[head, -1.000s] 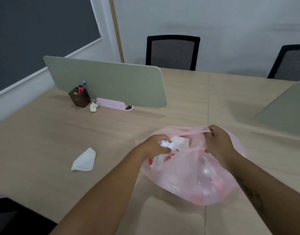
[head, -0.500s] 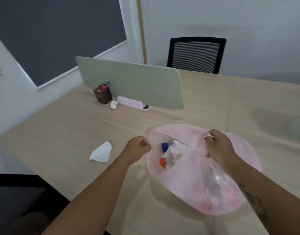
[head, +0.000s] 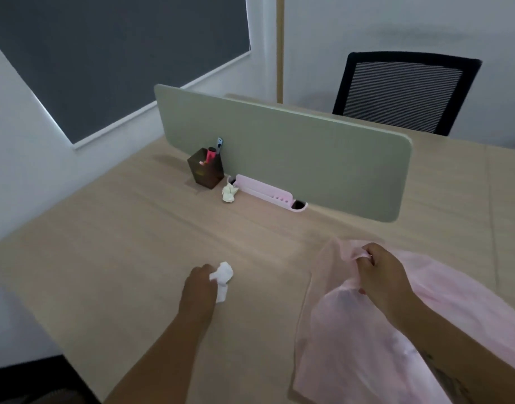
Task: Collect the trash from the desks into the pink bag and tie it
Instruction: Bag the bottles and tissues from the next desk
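The wooden desk point(head: 119, 258) carries everything. On its near right part lies the pink bag point(head: 352, 339), slumped on its side. The right hand point(head: 381, 278) pinches the gathered rim between thumb and curled fingers, I think to keep the mouth ready for the next piece. The left hand point(head: 198, 290) curls its fingers around a white tissue point(head: 223, 276) on the desk, apart from the bag. One small crumpled paper point(head: 229, 193) lies farther away, just beside the pink tray point(head: 268, 193), so tying is not yet due.
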Demonstrator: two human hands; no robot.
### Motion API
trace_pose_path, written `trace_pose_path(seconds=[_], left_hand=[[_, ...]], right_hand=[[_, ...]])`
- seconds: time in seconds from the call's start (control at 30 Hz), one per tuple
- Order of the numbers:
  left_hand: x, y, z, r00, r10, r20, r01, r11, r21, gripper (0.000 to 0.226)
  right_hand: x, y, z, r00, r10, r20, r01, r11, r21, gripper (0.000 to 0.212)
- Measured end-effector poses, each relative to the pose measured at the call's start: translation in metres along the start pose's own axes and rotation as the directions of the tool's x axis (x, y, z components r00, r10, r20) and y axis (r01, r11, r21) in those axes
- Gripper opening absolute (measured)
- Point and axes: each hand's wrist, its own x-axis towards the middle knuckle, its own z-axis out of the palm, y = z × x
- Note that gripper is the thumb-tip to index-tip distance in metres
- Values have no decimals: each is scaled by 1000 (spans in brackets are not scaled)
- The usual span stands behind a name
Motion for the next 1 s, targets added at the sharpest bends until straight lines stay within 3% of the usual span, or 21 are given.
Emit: trace_pose_path(seconds=[0.1,0.17,0.27,0.47,0.53,0.63,0.77,0.87,1.0], left_hand=[[63,17,-4,997,57,-46,-49,985,163,17],[109,24,-3,992,66,-105,-35,961,273,26],[169,37,1,984,122,-130,-76,948,309,26],[244,58,15,969,238,-66,-223,957,183,23],[257,59,17,974,225,10,-224,963,149,20],[262,59,19,977,215,8,-214,971,109,12],[240,65,22,968,249,29,-250,968,32,8],[213,81,21,951,300,76,-292,951,-101,19],[156,124,17,931,312,190,-231,906,-355,29]], right_hand=[[22,-8,20,1000,10,-16,-10,1000,-20,24],[37,-12,31,1000,11,-13,-11,999,-31,22],[58,-14,47,1000,-5,3,5,1000,-28,23],[88,-2,72,1000,-21,-6,21,1000,19,27],[93,2,76,1000,-20,-10,21,999,38,27],[96,3,76,1000,-29,-6,29,999,26,25],[92,-2,66,998,-59,-25,59,998,21,24],[82,-10,52,997,-37,-70,42,996,76,25],[51,-15,19,991,55,-118,-31,979,202,25]])
